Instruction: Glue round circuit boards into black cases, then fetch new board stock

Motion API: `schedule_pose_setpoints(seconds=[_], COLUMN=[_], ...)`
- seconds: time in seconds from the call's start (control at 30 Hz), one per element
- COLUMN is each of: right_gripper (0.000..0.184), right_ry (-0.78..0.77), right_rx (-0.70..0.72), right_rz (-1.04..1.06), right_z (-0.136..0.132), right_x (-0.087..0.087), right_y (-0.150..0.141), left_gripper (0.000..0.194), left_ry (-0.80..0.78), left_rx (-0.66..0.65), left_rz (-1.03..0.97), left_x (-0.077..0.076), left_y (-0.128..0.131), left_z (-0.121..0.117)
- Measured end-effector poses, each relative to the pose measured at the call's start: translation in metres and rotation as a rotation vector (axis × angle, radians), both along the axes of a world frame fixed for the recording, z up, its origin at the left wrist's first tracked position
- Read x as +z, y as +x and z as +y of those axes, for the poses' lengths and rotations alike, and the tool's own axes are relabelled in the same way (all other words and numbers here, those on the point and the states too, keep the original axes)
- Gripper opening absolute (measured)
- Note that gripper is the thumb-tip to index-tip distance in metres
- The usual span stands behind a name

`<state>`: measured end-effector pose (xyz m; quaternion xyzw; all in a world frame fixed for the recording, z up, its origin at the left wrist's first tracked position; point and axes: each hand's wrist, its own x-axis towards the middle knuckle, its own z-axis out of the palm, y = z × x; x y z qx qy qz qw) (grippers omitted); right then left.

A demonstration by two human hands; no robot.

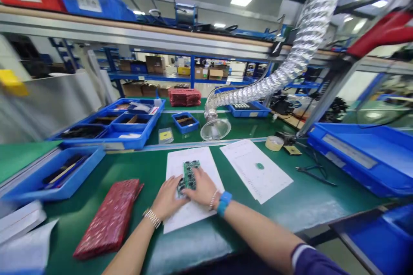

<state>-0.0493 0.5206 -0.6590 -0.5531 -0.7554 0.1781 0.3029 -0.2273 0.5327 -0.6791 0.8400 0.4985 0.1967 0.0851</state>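
Observation:
A green circuit board [189, 175] with dark components is held over white printed sheets [174, 163] on the green bench mat. My left hand [168, 199], with a metal watch at the wrist, grips the board's near left side. My right hand [204, 189], wearing a bracelet and a blue wrist strap, closes on its right side. Both thumbs lie close together at the near end, and the fingers partly cover the board. To the left of my left hand lies a red bubble-wrap packet [111, 215].
On the right are more printed sheets [254, 172] with a small green disc [260, 166], a tape roll [274, 143], pliers [316, 172] and a large blue tray [358, 154]. A fume-extractor hood [215, 129] hangs ahead. Blue divided bins [142, 139] stand at the back left.

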Motion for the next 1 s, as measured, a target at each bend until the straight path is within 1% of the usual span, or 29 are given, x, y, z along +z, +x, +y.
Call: schedule_pose_setpoints(seconds=[0.07, 0.13, 0.2, 0.27, 0.37, 0.47, 0.53, 0.6, 0.67, 0.73, 0.8, 0.87, 0.93, 1.0], right_gripper=[0.075, 0.068, 0.064, 0.065, 0.07, 0.074, 0.074, 0.072, 0.07, 0.068, 0.067, 0.068, 0.071, 0.073], right_ry=[0.018, 0.048, 0.07, 0.072, 0.061, 0.0, -0.069, -0.094, -0.066, -0.032, -0.013, 0.022, 0.078, 0.151], right_rx=[-0.02, -0.006, 0.018, 0.024, 0.007, 0.021, 0.028, 0.039, 0.059, 0.081, 0.099, 0.125, 0.155, 0.171], right_rz=[-0.097, -0.167, -0.188, -0.163, -0.043, 0.156, 0.299, 0.41, 0.473, 0.513, 0.539, 0.553, 0.551, 0.532], right_z=[0.01, 0.015, 0.019, 0.021, 0.025, 0.03, 0.032, 0.029, 0.022, 0.014, 0.005, -0.001, -0.006, -0.009], right_x=[0.0, 0.0, 0.001, 0.002, 0.001, 0.0, 0.0, 0.001, 0.003, 0.005, 0.007, 0.007, 0.006, 0.003], right_y=[-0.01, -0.012, -0.006, 0.004, 0.02, 0.033, 0.042, 0.052, 0.064, 0.077, 0.09, 0.101, 0.109, 0.113], left_gripper=[0.067, 0.063, 0.062, 0.061, 0.06, 0.058, 0.06, 0.066, 0.076, 0.08, 0.069, 0.049, 0.035, 0.029], left_ry=[0.042, 0.079, 0.091, 0.084, 0.046, -0.007, -0.021, -0.06, -0.18, -0.395, -0.619, -0.763, -0.806, -0.829], left_rx=[0.02, 0.018, 0.009, 0.009, 0.011, 0.011, 0.053, 0.127, 0.224, 0.311, 0.357, 0.366, 0.379, 0.362], left_rz=[-0.029, -0.034, -0.017, -0.003, -0.018, -0.079, -0.161, -0.302, -0.495, -0.698, -0.906, -1.096, -1.235, -1.333], left_x=[-0.008, -0.015, -0.018, -0.019, -0.016, -0.009, -0.003, 0.002, 0.007, 0.014, 0.022, 0.031, 0.038, 0.043], left_y=[-0.004, -0.007, -0.01, -0.01, -0.007, -0.002, 0.002, 0.007, 0.014, 0.023, 0.037, 0.055, 0.079, 0.105], left_z=[0.005, 0.012, 0.018, 0.022, 0.022, 0.02, 0.017, 0.013, 0.009, 0.007, 0.004, 0.001, -0.005, -0.014])
